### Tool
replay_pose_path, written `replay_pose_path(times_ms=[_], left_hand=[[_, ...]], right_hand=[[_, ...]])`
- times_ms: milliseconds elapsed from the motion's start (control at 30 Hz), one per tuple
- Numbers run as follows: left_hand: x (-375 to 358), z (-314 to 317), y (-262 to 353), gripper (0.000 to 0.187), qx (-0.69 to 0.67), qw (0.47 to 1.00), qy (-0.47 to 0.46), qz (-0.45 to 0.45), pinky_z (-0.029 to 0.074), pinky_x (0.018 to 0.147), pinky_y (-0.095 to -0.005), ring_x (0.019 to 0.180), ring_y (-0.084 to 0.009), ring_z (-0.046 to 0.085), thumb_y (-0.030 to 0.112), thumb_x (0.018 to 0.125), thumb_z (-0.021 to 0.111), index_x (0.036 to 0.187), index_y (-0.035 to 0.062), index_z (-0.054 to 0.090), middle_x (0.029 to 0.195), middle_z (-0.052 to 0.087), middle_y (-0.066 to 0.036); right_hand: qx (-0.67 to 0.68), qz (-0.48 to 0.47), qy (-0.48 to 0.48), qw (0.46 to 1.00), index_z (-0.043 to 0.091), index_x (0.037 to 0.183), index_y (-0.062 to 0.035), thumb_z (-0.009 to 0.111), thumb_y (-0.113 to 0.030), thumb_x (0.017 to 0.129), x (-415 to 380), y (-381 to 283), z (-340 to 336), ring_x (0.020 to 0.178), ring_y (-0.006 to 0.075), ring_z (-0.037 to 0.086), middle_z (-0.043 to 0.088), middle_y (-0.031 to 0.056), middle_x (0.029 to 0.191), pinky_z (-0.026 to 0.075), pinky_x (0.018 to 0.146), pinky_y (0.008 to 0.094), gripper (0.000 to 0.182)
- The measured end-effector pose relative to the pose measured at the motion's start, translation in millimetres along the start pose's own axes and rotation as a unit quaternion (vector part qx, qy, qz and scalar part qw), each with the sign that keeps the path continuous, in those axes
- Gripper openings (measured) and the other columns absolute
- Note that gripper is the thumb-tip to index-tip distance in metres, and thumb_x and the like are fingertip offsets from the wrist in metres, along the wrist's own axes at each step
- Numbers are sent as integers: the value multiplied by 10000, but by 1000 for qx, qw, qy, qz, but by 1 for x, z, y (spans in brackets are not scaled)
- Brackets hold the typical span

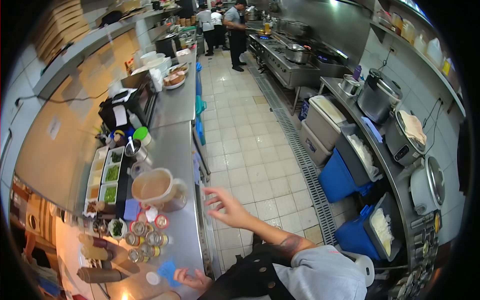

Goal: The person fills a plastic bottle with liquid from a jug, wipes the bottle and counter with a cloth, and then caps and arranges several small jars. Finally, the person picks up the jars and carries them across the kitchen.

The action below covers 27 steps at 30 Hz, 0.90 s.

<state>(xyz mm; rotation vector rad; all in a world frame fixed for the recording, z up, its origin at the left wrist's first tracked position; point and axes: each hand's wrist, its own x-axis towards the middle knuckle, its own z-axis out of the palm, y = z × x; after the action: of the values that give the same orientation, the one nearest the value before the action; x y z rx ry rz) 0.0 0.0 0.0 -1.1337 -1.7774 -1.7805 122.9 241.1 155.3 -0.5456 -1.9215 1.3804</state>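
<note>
My right hand (227, 209) is stretched over the counter's edge, fingers spread, holding nothing. Just left of it stands a translucent plastic pitcher (172, 197) of brownish liquid, its handle toward my hand but apart from it. Near the counter's front, my left hand (194, 280) has loosely bent fingers with nothing visible in them. Beside it lies a blue cloth (169, 272) and a round white lid (153, 278). Several small glass jars (142, 240) stand grouped between the cloth and the pitcher, with a red-rimmed lidded jar (161, 221) behind them.
Squeeze bottles (100, 274) line the counter's left side, near trays of chopped greens (111, 173). A floor drain (285, 122) runs along the aisle. Blue bins (340, 175) and rice cookers (427, 185) are on the right. Other people (235, 35) stand by the far stove.
</note>
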Motion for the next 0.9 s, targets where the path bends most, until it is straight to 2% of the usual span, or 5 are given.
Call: replay_pose_path(times_ms=[67, 333, 500, 733, 900], left_hand=[[31, 23, 8, 385, -23, 999, -18, 15, 370, 892, -400, 982, -253, 418, 154, 825, 584, 1148, 16, 426, 1125, 401, -151], [83, 233, 55, 443, -159, 977, -130, 53, 396, 900, -406, 1026, -290, 422, 117, 818, 601, 1194, 9, 392, 1199, 384, -188], [101, 349, 69, 416, -153, 977, -138, 53, 394, 943, -434, 1083, -302, 439, 112, 860, 603, 1197, -18, 398, 1278, 378, -204], [123, 493, 58, 358, -118, 976, -172, 60, 405, 935, -408, 1057, -296, 459, 114, 902, 611, 1159, -65, 437, 1302, 393, -197], [140, 621, 64, 393, -138, 965, -208, 78, 400, 950, -416, 1076, -305, 465, 50, 876, 600, 1204, -58, 415, 1317, 396, -198]], right_hand=[[7, 1, 94, 996, 444, 1403, -137, 684, 14, 827, -5, 1, -22, 1014, 176, 638, 493, 96, 1269, 548, 731, 248, 642], [-3, 30, 396, 918, 461, 1346, -62, 679, 31, 829, -37, 36, -240, 953, 141, 618, 512, 92, 1195, 522, 714, 239, 569], [-73, 5, 576, 814, 480, 1311, -53, 696, -34, 865, -91, 43, -357, 873, 111, 616, 532, 85, 1176, 494, 668, 231, 496], [-83, 20, 799, 595, 507, 1277, -85, 663, -41, 876, -160, 39, -457, 917, 127, 619, 555, 73, 1149, 456, 638, 209, 432], [-110, 11, 823, 557, 512, 1228, -49, 645, 5, 867, -130, 66, -499, 768, 63, 554, 556, 68, 1088, 441, 612, 201, 389]])
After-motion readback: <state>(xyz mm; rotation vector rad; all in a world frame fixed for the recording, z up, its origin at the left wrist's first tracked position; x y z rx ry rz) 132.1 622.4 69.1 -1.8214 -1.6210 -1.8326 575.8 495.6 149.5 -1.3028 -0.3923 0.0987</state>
